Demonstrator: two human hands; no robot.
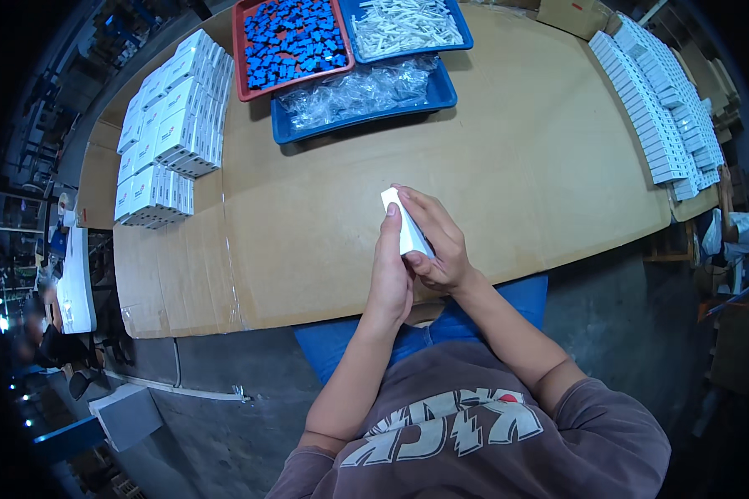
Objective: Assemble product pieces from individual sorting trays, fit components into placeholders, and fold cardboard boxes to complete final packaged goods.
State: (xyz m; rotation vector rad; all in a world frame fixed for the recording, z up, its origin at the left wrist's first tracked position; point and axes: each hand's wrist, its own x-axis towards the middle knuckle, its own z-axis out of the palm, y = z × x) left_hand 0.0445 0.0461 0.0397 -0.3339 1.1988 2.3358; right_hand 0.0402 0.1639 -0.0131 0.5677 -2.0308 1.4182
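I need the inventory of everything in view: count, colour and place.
Table: one, brown-topped, middle
Red tray: one, red, far side
Blue trays: two, blue, beside red tray
Small pieces: many, blue, red tray
Slim pieces: many, white, farther blue tray
Clear plastic: uncountable, transparent, nearer blue tray
Boxes: many, white, stacked left and right
Other people: apparently two, blurry, side edges
Background clutter: uncountable, mostly dark, edges
Held item: one, white, centre
Shirt: one, dark, bottom
Left hand: one, bare, on item
Right hand: one, bare, on item

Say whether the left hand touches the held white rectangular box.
Touching: the head view shows the left hand with its thumb on the held white box.
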